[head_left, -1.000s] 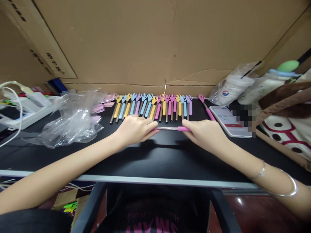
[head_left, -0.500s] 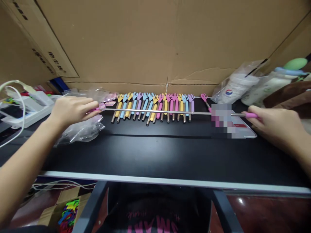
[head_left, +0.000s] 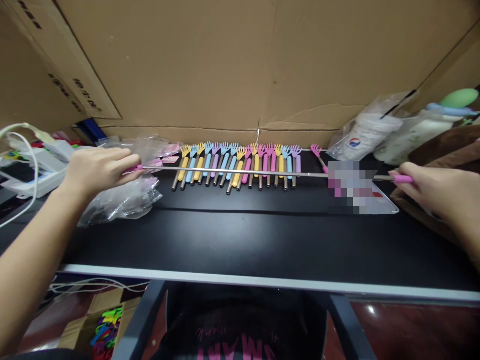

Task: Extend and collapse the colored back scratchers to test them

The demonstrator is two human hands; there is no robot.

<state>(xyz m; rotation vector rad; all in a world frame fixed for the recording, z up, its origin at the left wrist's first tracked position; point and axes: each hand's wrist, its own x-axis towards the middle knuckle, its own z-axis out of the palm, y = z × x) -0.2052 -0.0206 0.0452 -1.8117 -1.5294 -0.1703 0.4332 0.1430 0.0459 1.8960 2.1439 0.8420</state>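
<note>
A long telescopic back scratcher (head_left: 232,172) with a thin metal rod stretches level across the view above the table. My left hand (head_left: 93,172) is closed around its pink end on the left, which the fingers mostly hide. On the right, my right hand (head_left: 435,190) is closed on the other end, with part of a pink grip showing. Behind the rod lies a row of several short back scratchers (head_left: 256,165) in yellow, blue, purple and pink, claws toward the cardboard. A separate pink back scratcher (head_left: 317,151) lies right of the row, partly hidden by a blurred patch.
Crumpled clear plastic bags (head_left: 123,202) lie under my left hand. A white power strip (head_left: 45,180) with cables sits at far left. A bagged white cup (head_left: 371,135) and a bottle (head_left: 420,130) stand at back right. A cardboard wall (head_left: 225,65) closes the back.
My hands have moved farther apart, the left one to the left and the right one to the right. The rod between them now spans a longer stretch.
</note>
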